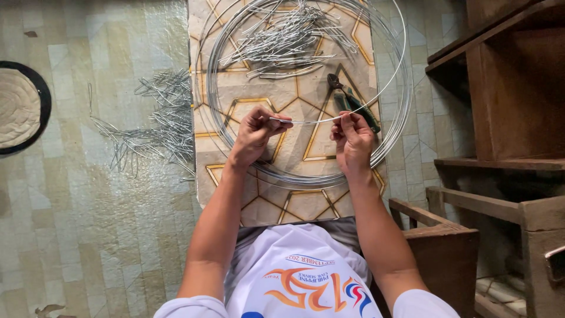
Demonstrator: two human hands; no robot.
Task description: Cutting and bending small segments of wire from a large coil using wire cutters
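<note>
Above a narrow tabletop (306, 206) with a gold hexagon pattern, both hands raised over the near half of the surface. Left hand (254, 134) closed, fingertips pinching one end of a short wire length (306, 121). Right hand (352, 141) closed likewise, pinching the other end, thumb and forefinger on top. Wire length spanning the gap between the two hands, slightly bowed, running on at the right into the outer loop of the coil. Large coil of silver wire (220, 121) lying flat on the tabletop, ringing both hands and overhanging the tabletop edges left and right. Inside the coil, at the far side: heap of short cut wire pieces (288, 38). Just beyond the right hand, inside the coil: pliers with green handles (353, 103), lying flat, jaws pointing away. Left of the tabletop, on the pale tiled floor (88, 224): second scatter of bent wire pieces (150, 123). Far left edge: round cream mat with dark rim (20, 106), part cut off. Right side: dark wooden furniture (512, 94), shelves and frames.
</note>
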